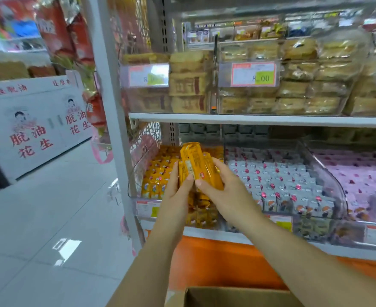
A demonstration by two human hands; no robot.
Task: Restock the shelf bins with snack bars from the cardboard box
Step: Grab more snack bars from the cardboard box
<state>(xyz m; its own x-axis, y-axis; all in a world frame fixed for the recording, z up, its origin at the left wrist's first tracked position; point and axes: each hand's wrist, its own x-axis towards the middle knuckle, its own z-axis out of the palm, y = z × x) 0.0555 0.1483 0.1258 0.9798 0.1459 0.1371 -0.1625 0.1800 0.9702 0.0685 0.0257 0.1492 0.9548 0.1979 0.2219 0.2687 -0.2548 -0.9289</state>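
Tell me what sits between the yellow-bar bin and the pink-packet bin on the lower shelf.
Head view: a clear bin of grey, red-marked packets fills that gap between yellow-bar bin and pink-packet bin.

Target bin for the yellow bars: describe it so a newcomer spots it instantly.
Find the white shelf upright, then look along the lower shelf. The target bin is the clear one beside that upright, leftmost. Only it holds orange-yellow packs; its neighbour bin holds grey ones.
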